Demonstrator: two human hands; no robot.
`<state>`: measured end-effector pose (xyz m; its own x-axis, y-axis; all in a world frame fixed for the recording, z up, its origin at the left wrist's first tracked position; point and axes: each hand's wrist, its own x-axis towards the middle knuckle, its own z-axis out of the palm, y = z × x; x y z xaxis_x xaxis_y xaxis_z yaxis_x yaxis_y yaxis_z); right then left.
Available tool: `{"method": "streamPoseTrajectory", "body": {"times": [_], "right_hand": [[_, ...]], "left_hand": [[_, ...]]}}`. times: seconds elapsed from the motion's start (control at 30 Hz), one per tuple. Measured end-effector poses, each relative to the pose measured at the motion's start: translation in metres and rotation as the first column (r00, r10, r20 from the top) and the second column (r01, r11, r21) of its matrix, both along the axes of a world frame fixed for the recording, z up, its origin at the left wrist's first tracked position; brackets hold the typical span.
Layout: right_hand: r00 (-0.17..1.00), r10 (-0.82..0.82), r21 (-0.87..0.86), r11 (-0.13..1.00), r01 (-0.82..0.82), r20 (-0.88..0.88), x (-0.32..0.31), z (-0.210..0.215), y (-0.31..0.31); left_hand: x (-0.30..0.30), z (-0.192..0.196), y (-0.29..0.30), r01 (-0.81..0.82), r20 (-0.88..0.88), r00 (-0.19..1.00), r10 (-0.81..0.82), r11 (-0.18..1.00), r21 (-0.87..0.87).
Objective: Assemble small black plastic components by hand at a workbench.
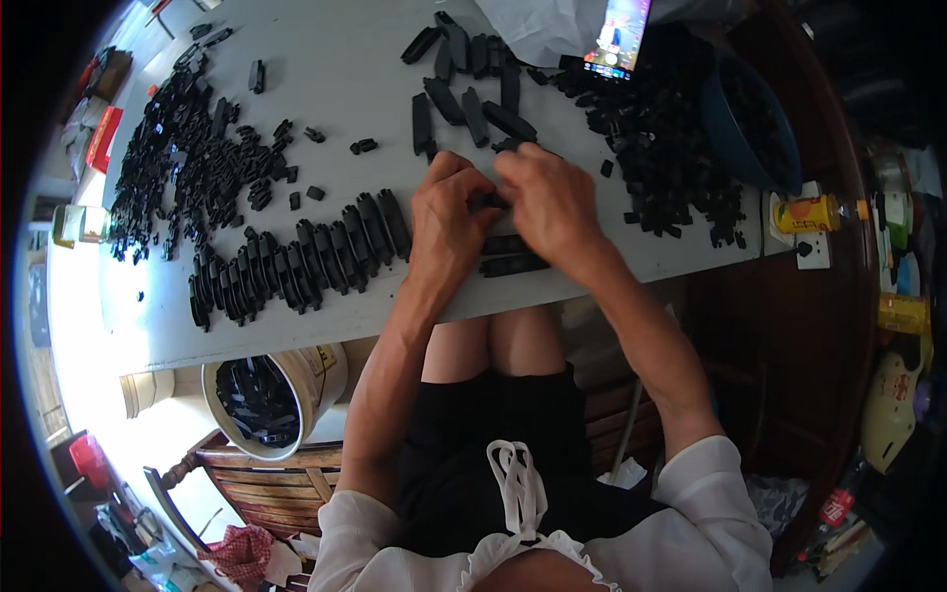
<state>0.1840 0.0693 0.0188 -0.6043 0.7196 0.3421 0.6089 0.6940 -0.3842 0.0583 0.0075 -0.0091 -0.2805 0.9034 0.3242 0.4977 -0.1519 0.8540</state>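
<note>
On the worktop (395,109) a row of clips (296,261) lay left of the hands. The left hand (449,222) and right hand (552,202) were both closed, pinching one black clip (490,201) between them above the near edge. It looked light, stiff and smooth, best gripped by its ends.

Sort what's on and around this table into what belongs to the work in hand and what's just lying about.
In the work:
- left hand and right hand, pinching a black plastic part
- row of long black pieces
- pile of small black parts
- bucket of black pieces

Lying about:
- phone
- yellow bottle
- blue bowl
</note>
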Motion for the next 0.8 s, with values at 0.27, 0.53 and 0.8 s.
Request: {"method": "streamPoseTrajectory", "body": {"times": [0.27, 0.53, 0.8], "right_hand": [[0.990, -0.141, -0.201, 0.970, 0.134, -0.020, 0.030, 0.007, 0.026], [0.854, -0.451, 0.230, 0.887, 0.399, 0.258, 0.063, -0.010, 0.085], [0.952, -0.307, 0.011, 0.952, 0.306, 0.014, 0.077, 0.004, 0.083]], "left_hand": [[-0.004, -0.004, -0.001, 0.019, -0.003, 1.000, -0.019, 1.000, 0.004], [0.001, 0.000, 0.000, 0.035, -0.045, 0.998, -0.038, 0.997, -0.065], [0.001, 0.001, -0.001, 0.040, -0.053, 0.998, -0.042, 0.998, -0.039]]}}
